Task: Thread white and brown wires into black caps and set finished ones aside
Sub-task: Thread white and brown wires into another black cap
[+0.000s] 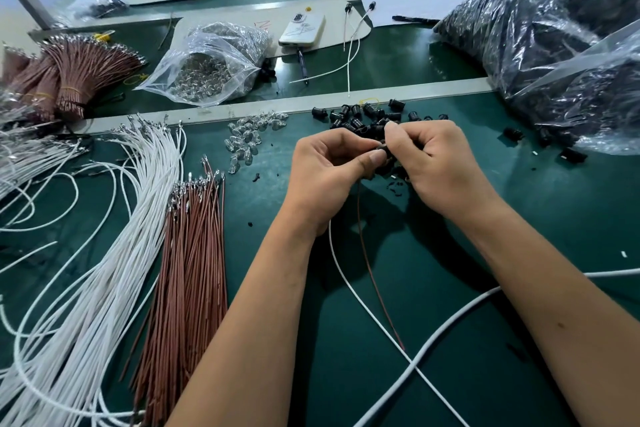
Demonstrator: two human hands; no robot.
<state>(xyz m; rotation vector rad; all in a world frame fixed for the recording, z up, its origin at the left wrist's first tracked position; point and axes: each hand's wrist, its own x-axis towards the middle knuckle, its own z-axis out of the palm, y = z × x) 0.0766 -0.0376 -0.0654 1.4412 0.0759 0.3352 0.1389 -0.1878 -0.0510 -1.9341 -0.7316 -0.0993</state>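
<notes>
My left hand [325,173] and my right hand [436,163] meet over the green mat, both pinching one black cap [382,150] between thumbs and fingers. A thin white wire [349,284] and a thin brown wire [370,274] hang from under the hands toward me. Loose black caps [360,118] lie in a pile just beyond my fingers. A fan of white wires [114,246] and a bundle of brown wires [190,263] lie to the left. Two capped wire pairs [351,45] rest farther back, past the metal strip.
Clear bulbs [247,135] are scattered left of the caps. A bag of bulbs [211,66], a phone [302,29], tied brown wire bundles [79,76] and large bags of black caps [561,55] sit behind. A thick white cable [460,319] crosses the mat near me.
</notes>
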